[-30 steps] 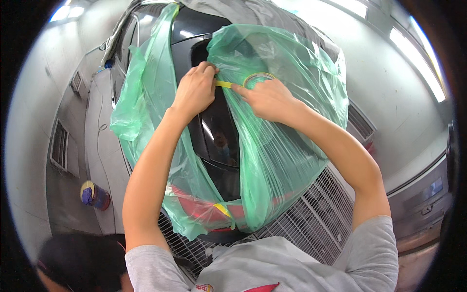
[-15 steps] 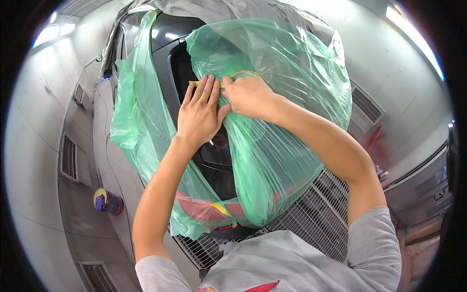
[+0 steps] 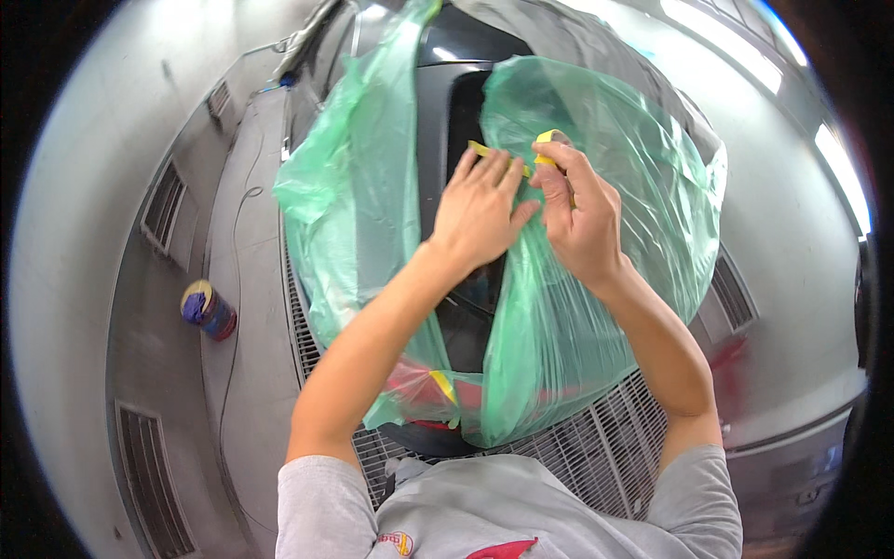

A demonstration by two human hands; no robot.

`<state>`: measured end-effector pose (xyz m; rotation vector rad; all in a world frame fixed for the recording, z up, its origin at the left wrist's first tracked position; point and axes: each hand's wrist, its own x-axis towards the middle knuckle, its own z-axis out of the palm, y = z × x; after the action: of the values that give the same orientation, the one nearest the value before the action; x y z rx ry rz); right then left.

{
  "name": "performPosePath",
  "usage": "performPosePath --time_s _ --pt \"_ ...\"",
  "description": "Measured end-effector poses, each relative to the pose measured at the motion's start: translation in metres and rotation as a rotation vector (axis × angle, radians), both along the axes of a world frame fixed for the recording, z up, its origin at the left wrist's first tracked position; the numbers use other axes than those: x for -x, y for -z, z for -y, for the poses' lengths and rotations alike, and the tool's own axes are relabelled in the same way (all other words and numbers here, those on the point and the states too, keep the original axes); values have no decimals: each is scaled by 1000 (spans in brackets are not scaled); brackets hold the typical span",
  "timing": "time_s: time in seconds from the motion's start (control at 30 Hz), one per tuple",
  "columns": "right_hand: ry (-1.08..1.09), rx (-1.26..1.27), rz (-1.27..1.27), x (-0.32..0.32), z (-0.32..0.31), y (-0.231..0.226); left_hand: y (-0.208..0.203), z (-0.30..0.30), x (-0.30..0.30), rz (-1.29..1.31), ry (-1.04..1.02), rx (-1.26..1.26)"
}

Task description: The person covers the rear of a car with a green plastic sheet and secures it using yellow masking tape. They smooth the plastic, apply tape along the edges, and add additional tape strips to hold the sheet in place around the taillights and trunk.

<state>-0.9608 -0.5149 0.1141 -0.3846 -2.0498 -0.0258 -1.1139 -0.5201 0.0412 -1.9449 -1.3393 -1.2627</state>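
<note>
A dark car (image 3: 434,140) is partly wrapped in green plastic film (image 3: 615,121), with a bare black panel showing between two sheets. My left hand (image 3: 478,212) lies on that gap, fingers stretched out over a short strip of yellow tape (image 3: 480,149) that reaches to the edge of the right sheet. Just right of it, my right hand (image 3: 585,214) grips a roll of yellow masking tape (image 3: 551,137) between thumb and fingers, held over the film. Another piece of yellow tape (image 3: 441,384) sticks to the film low down, by a red part.
A grey cover (image 3: 596,47) drapes the far part of the car. Metal floor grating (image 3: 596,438) runs below its near end. To the left stand a can (image 3: 210,312) with purple stuff on top and a loose cable (image 3: 235,345) on the floor.
My right hand has lifted and turned, bringing the tape roll up off the film. My left hand stays at the tape strip. The whole view has shifted, so the car appears further right.
</note>
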Motion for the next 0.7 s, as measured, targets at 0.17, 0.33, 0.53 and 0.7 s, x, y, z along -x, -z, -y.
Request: performPosePath --time_s 0.17,0.33,0.53,0.7 --pt "163 -165 278 69 -6 -6 86 71 55 447 -112 -135" --pt "184 -232 646 202 -39 39 238 145 159 1087 -531 208" --pt "342 -259 855 349 -82 82 368 196 170 1479 -489 763" --pt "283 -210 833 380 -68 65 396 193 142 1541 -308 793"
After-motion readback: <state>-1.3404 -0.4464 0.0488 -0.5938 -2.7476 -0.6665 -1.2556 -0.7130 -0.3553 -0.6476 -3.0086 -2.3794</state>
